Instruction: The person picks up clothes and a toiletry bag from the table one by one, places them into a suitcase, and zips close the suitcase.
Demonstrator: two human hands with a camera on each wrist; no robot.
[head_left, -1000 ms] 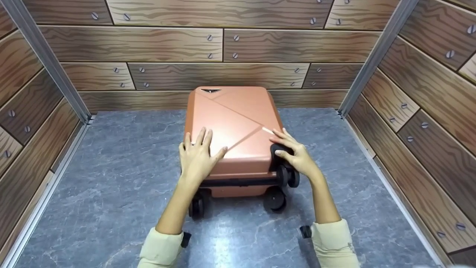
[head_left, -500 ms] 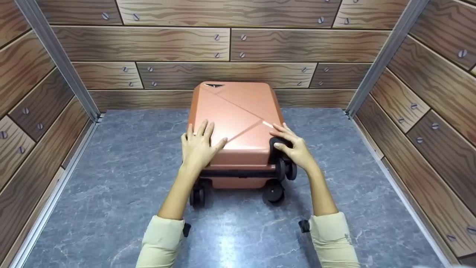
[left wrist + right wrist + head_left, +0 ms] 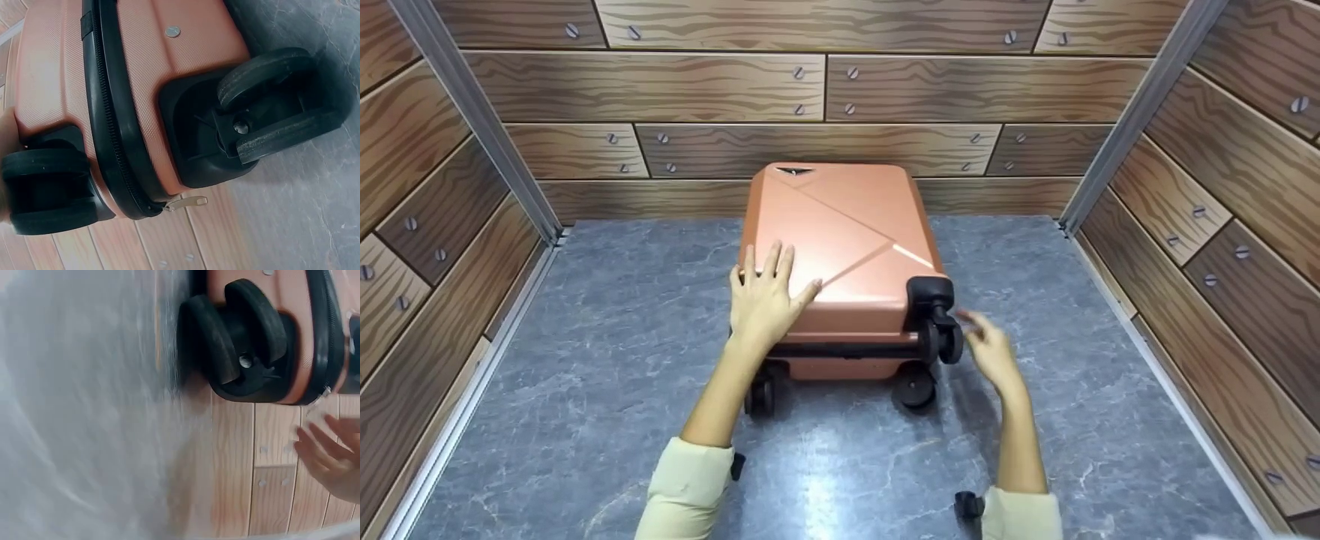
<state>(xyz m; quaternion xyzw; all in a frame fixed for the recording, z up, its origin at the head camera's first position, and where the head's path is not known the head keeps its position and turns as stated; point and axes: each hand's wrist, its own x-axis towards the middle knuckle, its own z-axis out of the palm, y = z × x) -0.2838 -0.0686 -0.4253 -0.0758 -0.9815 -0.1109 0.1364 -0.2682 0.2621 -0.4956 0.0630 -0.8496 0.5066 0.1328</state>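
Note:
A rose-pink hard-shell suitcase (image 3: 847,225) lies flat on the floor, its wheeled end toward me. My left hand (image 3: 765,307) rests on its near left corner, fingers spread over the top face. Off the near right corner, my right hand (image 3: 994,356) is beside the black upper wheel (image 3: 950,341), holding nothing. In the right wrist view its slightly bent fingers (image 3: 318,453) are close to the zipper pull (image 3: 319,397), apparently without touching it. The left wrist view shows the black zipper (image 3: 109,115), another zipper pull (image 3: 190,202) and a twin wheel (image 3: 281,138).
Grey marbled flooring (image 3: 622,390) surrounds the suitcase. Wood-patterned panels (image 3: 675,86) form the back and side walls, with metal posts (image 3: 1132,112) in the corners. The suitcase's far end is near the back wall.
My right hand has let go of the near right wheel corner and moved down and right, off the suitcase. The left hand stays on top. Earlier, the head view shifted slightly.

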